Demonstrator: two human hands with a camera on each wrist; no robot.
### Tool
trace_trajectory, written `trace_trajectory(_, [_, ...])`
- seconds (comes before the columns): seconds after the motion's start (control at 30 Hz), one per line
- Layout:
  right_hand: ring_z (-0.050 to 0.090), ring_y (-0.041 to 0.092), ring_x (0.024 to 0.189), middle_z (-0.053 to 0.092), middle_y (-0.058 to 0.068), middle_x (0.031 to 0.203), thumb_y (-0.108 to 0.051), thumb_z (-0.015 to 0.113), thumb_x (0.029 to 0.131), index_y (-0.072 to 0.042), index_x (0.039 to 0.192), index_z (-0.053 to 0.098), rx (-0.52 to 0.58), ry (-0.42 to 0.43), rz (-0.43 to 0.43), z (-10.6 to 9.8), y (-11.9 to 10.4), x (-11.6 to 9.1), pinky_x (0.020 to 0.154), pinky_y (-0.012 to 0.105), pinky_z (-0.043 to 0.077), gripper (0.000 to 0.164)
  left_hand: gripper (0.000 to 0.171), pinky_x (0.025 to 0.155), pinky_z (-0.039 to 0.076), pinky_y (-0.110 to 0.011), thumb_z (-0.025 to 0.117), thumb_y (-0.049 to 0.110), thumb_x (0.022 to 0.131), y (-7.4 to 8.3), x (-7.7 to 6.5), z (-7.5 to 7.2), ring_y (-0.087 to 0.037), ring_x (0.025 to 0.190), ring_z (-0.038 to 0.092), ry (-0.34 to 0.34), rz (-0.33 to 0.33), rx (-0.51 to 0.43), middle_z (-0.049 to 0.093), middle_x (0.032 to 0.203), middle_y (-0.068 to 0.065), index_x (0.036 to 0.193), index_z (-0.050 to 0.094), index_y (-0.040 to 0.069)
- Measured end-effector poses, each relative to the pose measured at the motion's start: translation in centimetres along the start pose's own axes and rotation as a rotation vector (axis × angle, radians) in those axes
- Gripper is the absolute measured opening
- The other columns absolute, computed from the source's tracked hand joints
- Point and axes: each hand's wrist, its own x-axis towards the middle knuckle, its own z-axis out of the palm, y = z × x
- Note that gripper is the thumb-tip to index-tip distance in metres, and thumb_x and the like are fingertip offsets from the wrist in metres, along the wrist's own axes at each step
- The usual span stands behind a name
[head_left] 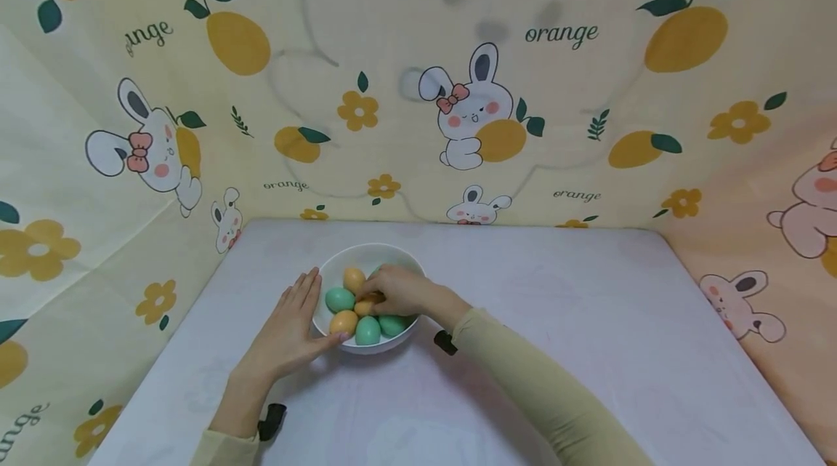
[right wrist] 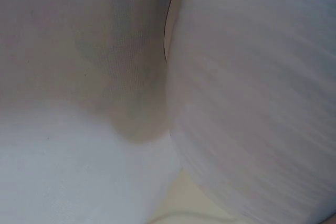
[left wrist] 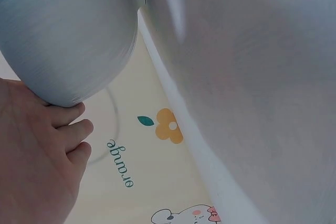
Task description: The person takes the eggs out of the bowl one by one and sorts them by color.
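A white bowl (head_left: 371,348) on the table holds several egg-shaped pieces, among them a green egg (head_left: 368,331) and an orange egg (head_left: 343,323). My left hand (head_left: 290,331) rests against the bowl's left side, fingers extended along the outside and thumb at the near rim. In the left wrist view, the fingers of this hand (left wrist: 44,150) touch the bowl's outer wall (left wrist: 73,35). Reaching in from the right, my right hand (head_left: 399,291) pinches another orange egg (head_left: 364,307) among the others. The right wrist view shows the bowl's outside (right wrist: 252,98); the hand is hidden there.
A pale cloth covers the table (head_left: 556,306). Behind it and along both sides hang cloth walls (head_left: 392,88) printed with rabbits, flowers and oranges. Black wrist straps (head_left: 272,422) show below the wrists.
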Motion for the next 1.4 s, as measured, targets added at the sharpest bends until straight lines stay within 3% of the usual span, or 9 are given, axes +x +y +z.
trace_trajectory(0.63, [0.051, 0.005, 0.084, 0.065, -0.015, 0.099, -0.031, 0.068, 0.088, -0.021, 0.120, 0.067, 0.037, 0.048, 0.020, -0.3, -0.1, -0.5, 0.080, 0.021, 0.041, 0.034, 0.112, 0.116, 0.014, -0.053, 0.054, 0.075, 0.077, 0.3, 0.0, -0.2, -0.032, 0.145, 0.009, -0.017, -0.016, 0.003, 0.010, 0.159, -0.011, 0.151, 0.013, 0.002])
trace_trajectory(0.93, [0.056, 0.006, 0.104, 0.064, -0.011, 0.116, -0.033, 0.067, 0.088, -0.022, 0.123, 0.064, 0.028, 0.104, 0.006, -0.5, -0.6, -1.4, 0.096, 0.024, 0.043, 0.036, 0.111, 0.116, 0.014, -0.052, 0.053, 0.075, 0.077, 0.1, 0.0, 0.0, -0.031, 0.145, 0.008, -0.022, -0.021, -0.003, 0.008, 0.159, -0.009, 0.152, 0.012, 0.003])
trace_trajectory(1.2, [0.054, 0.007, 0.102, 0.055, -0.005, 0.119, -0.029, 0.066, 0.090, -0.023, 0.126, 0.061, 0.163, 0.174, 0.063, -0.9, -1.0, -2.9, 0.087, 0.019, 0.049, 0.037, 0.113, 0.116, 0.013, -0.052, 0.050, 0.078, 0.076, 0.2, -0.1, 0.1, -0.032, 0.145, 0.008, -0.024, -0.024, 0.000, 0.007, 0.159, -0.010, 0.152, 0.012, 0.003])
trace_trajectory(1.4, [0.052, 0.007, 0.097, 0.048, -0.007, 0.118, -0.031, 0.064, 0.091, -0.028, 0.127, 0.058, 0.218, 0.285, 0.078, -1.7, -1.0, -4.4, 0.083, 0.026, 0.053, 0.037, 0.111, 0.115, 0.015, -0.054, 0.051, 0.076, 0.077, 0.2, -0.1, 0.1, -0.033, 0.145, 0.009, -0.013, -0.017, -0.003, 0.008, 0.159, -0.011, 0.152, 0.012, 0.003])
